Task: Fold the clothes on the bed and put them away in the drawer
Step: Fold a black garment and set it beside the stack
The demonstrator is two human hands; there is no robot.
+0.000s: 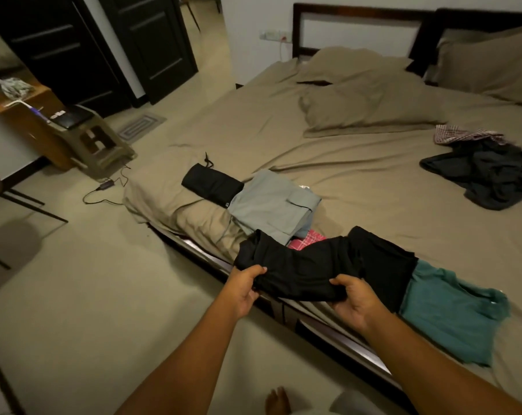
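Black garment [319,265], part-folded at bed [358,175] edge: left hand [245,287] and right hand [354,301] each pinching near hem; best kept taut, edges aligned before next fold.

Dim room: beige tiled floor [74,295], dark wardrobe doors [74,49], perhaps mirrored.

Your left hand [244,287] and right hand [354,301] hide the near hem of the black garment [319,265], which in turn covers one end of the teal shirt [451,319] and most of the pink checked cloth [306,239]. At the right edge, the frame cuts off the dark clothes pile [490,175] and pillow [493,67]. At the upper left, the bag on the wooden desk [14,86] is too blurred for you to identify.
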